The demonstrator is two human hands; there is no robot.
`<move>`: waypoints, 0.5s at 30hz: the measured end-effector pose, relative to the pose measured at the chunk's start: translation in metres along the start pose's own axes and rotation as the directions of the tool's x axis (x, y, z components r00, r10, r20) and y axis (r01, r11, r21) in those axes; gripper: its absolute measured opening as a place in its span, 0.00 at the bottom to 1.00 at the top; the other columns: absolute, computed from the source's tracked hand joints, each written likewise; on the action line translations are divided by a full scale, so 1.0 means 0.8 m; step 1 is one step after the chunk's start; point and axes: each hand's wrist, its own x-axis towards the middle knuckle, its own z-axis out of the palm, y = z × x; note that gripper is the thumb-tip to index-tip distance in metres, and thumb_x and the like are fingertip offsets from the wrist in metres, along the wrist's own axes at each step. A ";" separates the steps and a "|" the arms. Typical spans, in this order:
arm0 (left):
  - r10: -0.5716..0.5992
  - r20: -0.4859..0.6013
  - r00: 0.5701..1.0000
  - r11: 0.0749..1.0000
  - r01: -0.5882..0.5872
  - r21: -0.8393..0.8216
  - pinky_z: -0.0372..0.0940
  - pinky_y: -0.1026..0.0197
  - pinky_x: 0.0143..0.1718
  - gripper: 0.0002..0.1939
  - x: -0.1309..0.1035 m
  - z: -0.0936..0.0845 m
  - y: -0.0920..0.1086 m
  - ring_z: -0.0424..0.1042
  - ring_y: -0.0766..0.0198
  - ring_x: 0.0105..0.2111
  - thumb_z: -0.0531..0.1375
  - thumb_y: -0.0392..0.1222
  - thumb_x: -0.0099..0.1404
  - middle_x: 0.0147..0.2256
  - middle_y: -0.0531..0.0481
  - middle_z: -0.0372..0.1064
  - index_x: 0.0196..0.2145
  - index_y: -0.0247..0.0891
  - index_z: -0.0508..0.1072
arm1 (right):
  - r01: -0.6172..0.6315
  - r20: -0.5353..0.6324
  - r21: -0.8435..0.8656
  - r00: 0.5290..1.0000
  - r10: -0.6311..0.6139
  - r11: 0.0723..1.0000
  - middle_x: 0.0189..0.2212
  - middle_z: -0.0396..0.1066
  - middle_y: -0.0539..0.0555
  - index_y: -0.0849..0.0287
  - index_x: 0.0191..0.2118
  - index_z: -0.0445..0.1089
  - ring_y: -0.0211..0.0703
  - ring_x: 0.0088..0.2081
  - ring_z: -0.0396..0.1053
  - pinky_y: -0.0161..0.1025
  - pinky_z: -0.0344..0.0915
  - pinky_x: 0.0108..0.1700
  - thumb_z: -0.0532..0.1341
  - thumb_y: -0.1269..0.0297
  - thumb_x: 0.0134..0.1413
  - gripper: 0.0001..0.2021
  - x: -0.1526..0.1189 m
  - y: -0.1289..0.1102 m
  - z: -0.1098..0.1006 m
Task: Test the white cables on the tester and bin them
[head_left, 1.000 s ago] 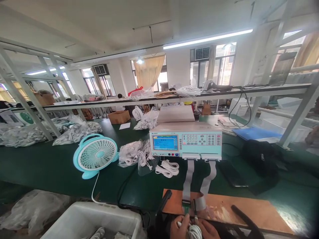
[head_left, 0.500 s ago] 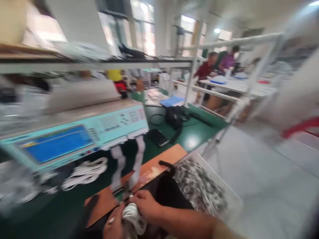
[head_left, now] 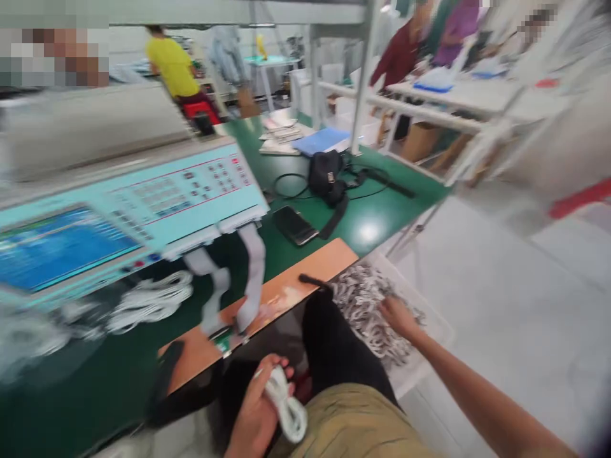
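Observation:
My left hand point(head_left: 261, 402), low in the middle, has its fingers wrapped round a coiled white cable point(head_left: 287, 407). Over on the right, my right hand point(head_left: 397, 317) reaches to the cables point(head_left: 365, 305) piled in a pale bin; its fingertips are blurred and partly hidden, so its grip is unclear. Two white ribbon strips point(head_left: 255, 273) hang from the turquoise tester point(head_left: 191, 197) to a small green board point(head_left: 223, 343) at the edge of the orange-brown board point(head_left: 329, 264).
More coiled cables point(head_left: 153, 302) lie under the tester. On the green table point(head_left: 382, 210) are a phone point(head_left: 294, 225), a black pouch point(head_left: 325, 173) and a blue folder point(head_left: 322, 141). A person in yellow point(head_left: 172, 67) sits behind; others are at the back right.
My right hand has moved from the small board to the bin at the right. My left hand has drawn back from the board with the coiled cable. The view has tilted downward.

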 end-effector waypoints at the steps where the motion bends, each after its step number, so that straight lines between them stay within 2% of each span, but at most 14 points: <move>1: -0.033 0.049 0.998 0.995 0.038 -0.095 0.67 0.57 0.30 0.12 -0.003 0.006 0.002 0.72 0.57 0.32 0.64 0.43 0.50 0.33 0.48 0.71 0.32 0.38 0.71 | 0.022 0.020 -0.021 1.000 -0.022 1.000 0.27 0.67 0.55 0.59 0.24 0.67 0.48 0.35 0.65 0.43 0.59 0.41 0.62 0.67 0.43 0.04 0.004 0.008 -0.003; 3: -0.051 0.139 0.989 0.971 0.081 -0.225 0.66 0.58 0.31 0.10 -0.004 0.013 0.003 0.72 0.59 0.32 0.63 0.40 0.50 0.33 0.49 0.70 0.32 0.38 0.71 | 0.132 0.125 -0.053 0.984 -0.125 0.990 0.31 0.68 0.56 0.59 0.29 0.69 0.48 0.36 0.65 0.44 0.59 0.44 0.62 0.65 0.44 0.04 -0.002 0.016 0.011; 4: -0.040 0.150 0.988 0.964 0.077 -0.254 0.66 0.59 0.31 0.09 -0.004 0.015 0.002 0.71 0.60 0.32 0.63 0.39 0.51 0.32 0.50 0.70 0.32 0.38 0.71 | 0.237 0.227 -0.058 0.949 -0.218 0.970 0.32 0.69 0.56 0.58 0.32 0.69 0.48 0.36 0.65 0.44 0.60 0.43 0.60 0.64 0.47 0.05 -0.014 0.015 0.026; 5: -0.028 0.150 0.988 0.962 0.067 -0.266 0.66 0.59 0.31 0.08 -0.004 0.017 0.000 0.71 0.61 0.32 0.62 0.39 0.51 0.32 0.50 0.69 0.32 0.37 0.71 | 0.346 0.342 -0.041 0.886 -0.312 0.937 0.32 0.69 0.56 0.57 0.34 0.69 0.47 0.36 0.66 0.43 0.61 0.42 0.58 0.63 0.51 0.06 -0.030 0.010 0.043; 6: -0.016 0.144 0.989 0.962 0.054 -0.267 0.66 0.60 0.31 0.07 -0.005 0.017 -0.002 0.71 0.61 0.31 0.62 0.39 0.53 0.31 0.51 0.69 0.32 0.37 0.71 | 0.444 0.452 -0.006 0.801 -0.394 0.896 0.33 0.69 0.55 0.57 0.36 0.69 0.46 0.36 0.66 0.41 0.62 0.41 0.56 0.63 0.54 0.07 -0.049 0.003 0.064; 8: 0.015 0.124 0.992 0.969 0.016 -0.248 0.65 0.62 0.32 0.06 -0.007 0.018 -0.007 0.70 0.64 0.31 0.61 0.39 0.55 0.31 0.52 0.69 0.32 0.37 0.72 | 0.574 0.581 0.065 0.643 -0.498 0.816 0.31 0.69 0.53 0.56 0.38 0.68 0.42 0.33 0.67 0.37 0.63 0.37 0.54 0.65 0.57 0.07 -0.084 -0.017 0.107; 9: 0.036 0.116 0.993 0.973 -0.009 -0.229 0.65 0.63 0.33 0.06 -0.009 0.017 -0.009 0.69 0.65 0.31 0.61 0.40 0.55 0.30 0.52 0.69 0.33 0.37 0.72 | 0.632 0.611 0.079 0.580 -0.539 0.771 0.31 0.68 0.52 0.57 0.37 0.67 0.41 0.32 0.66 0.36 0.63 0.36 0.54 0.66 0.57 0.06 -0.098 -0.027 0.127; 11: 0.094 0.099 0.991 0.981 -0.076 -0.179 0.64 0.64 0.35 0.08 -0.016 0.015 -0.012 0.69 0.65 0.32 0.61 0.41 0.56 0.32 0.51 0.70 0.34 0.37 0.73 | 0.738 0.637 0.064 0.488 -0.597 0.672 0.31 0.68 0.53 0.58 0.36 0.66 0.41 0.32 0.65 0.35 0.62 0.35 0.54 0.68 0.56 0.05 -0.115 -0.043 0.162; 13: 0.148 0.079 0.986 0.982 -0.137 -0.132 0.64 0.64 0.38 0.11 -0.026 0.011 -0.011 0.69 0.62 0.38 0.62 0.43 0.57 0.37 0.49 0.70 0.38 0.38 0.74 | 0.819 0.648 0.026 0.422 -0.633 0.573 0.31 0.68 0.55 0.60 0.35 0.65 0.43 0.31 0.65 0.37 0.61 0.34 0.54 0.70 0.54 0.04 -0.122 -0.053 0.184; 15: 0.187 0.060 0.981 0.978 -0.180 -0.102 0.63 0.62 0.42 0.14 -0.036 0.004 -0.009 0.68 0.59 0.43 0.62 0.45 0.57 0.43 0.47 0.69 0.42 0.40 0.73 | 0.860 0.652 0.018 0.377 -0.658 0.510 0.29 0.67 0.56 0.61 0.33 0.64 0.43 0.30 0.64 0.37 0.60 0.32 0.53 0.71 0.53 0.04 -0.123 -0.059 0.196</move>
